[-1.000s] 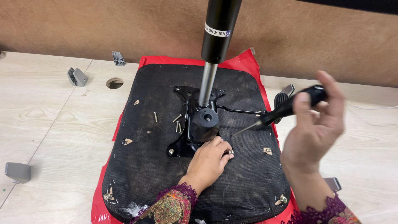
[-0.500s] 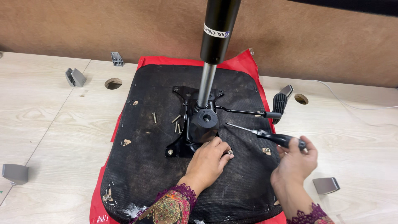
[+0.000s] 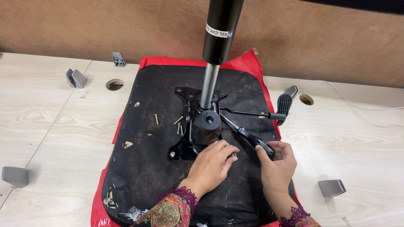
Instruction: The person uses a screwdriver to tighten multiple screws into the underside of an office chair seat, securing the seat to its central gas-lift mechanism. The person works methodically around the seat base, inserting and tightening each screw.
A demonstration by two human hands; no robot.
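An upturned chair seat (image 3: 151, 168) with black fabric underside and red edging lies on the table. A black metal mechanism plate (image 3: 198, 126) is on it, with a gas cylinder (image 3: 216, 46) standing up from it and a lever with a black paddle handle (image 3: 283, 105) sticking out right. My left hand (image 3: 212, 164) rests on the seat at the plate's near right corner, fingertips pinching a small screw (image 3: 232, 155). My right hand (image 3: 275, 166) grips a black-handled screwdriver (image 3: 252, 138), its shaft pointing up-left toward the plate.
Several loose screws (image 3: 179, 124) lie on the seat left of the plate. Grey plastic brackets (image 3: 75, 77) (image 3: 14, 175) (image 3: 331, 187) sit on the light wooden table, which has two round holes (image 3: 114, 84) (image 3: 306, 99). A white cable (image 3: 357, 105) runs at right; a brown wall stands behind.
My right hand has come down from a raised position to the seat with the screwdriver, its tip now low near the plate. My left hand stayed put.
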